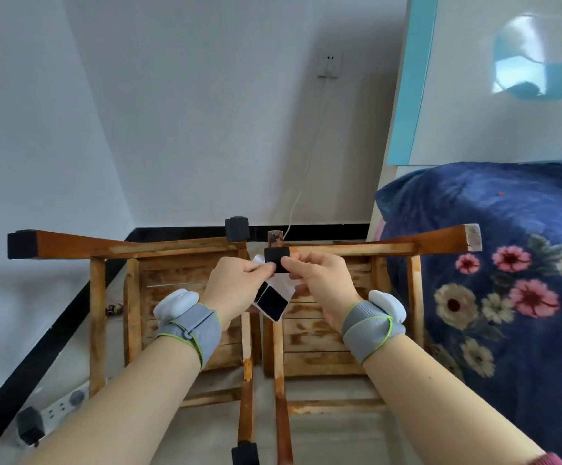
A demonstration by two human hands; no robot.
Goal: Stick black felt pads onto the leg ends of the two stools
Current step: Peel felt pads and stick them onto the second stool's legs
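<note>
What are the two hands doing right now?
Left hand: closed, pinching the white backing sheet of pads.
Right hand: closed, pinching one black felt pad.

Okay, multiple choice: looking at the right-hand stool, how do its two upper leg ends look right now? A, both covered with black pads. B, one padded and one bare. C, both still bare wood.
C: both upper leg ends of the right stool, one just above the hands and one by the bedding, show bare wood.
</note>
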